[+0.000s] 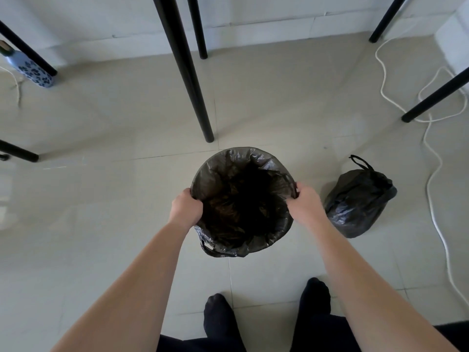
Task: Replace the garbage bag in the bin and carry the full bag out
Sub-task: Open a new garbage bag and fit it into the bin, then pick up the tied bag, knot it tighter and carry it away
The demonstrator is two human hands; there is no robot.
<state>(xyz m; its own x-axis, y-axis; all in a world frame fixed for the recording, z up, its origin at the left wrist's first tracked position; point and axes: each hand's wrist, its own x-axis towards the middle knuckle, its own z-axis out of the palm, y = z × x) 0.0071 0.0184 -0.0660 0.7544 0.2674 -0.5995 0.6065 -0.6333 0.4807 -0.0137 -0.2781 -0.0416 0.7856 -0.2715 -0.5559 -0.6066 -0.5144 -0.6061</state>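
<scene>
Pale tiled floor [101,224]. On it: bin lined with black bag [241,199], tied full black bag [357,201] just to its right, white cable [431,174] snaking far right, patterned bottle [33,69] far left, black furniture legs [187,72].

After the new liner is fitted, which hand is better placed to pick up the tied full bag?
The right hand. The full bag sits on the floor just right of the bin, while the left hand grips the far rim.

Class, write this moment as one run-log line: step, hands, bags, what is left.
step: fitting liner on bin | left hand: gripping rim | right hand: gripping rim | full bag: tied, on floor right of bin | left: carry out
</scene>
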